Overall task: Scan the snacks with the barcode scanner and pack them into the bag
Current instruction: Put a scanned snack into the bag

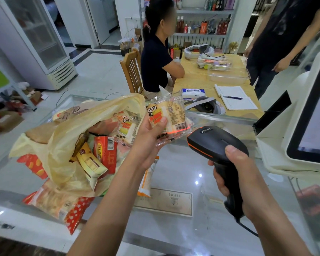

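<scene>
A clear snack packet (pixel 175 111) with a panda mark is held up in the left hand (pixel 148 139), just in front of the nose of the black barcode scanner (pixel 216 141) that the right hand (pixel 233 169) holds; a red line of light falls across the packet's barcode. To the left of both hands a yellowish plastic bag (pixel 63 133) lies open on the glass counter (pixel 183 174), with a red box (pixel 105 154) and other wrapped snacks inside it, and a red dotted packet (pixel 63 202) lying beside it near the counter's front edge. A white till screen (pixel 312 117) stands at the right. Beyond the counter is a wooden table (pixel 198 80) with a notebook (pixel 236 97) on it, one person seated at it and another standing by; shelves of bottles line the back wall. The left hand pinches the packet, thumb on the front and fingers behind. The right hand is wrapped round the scanner's handle, thumb on top.
</scene>
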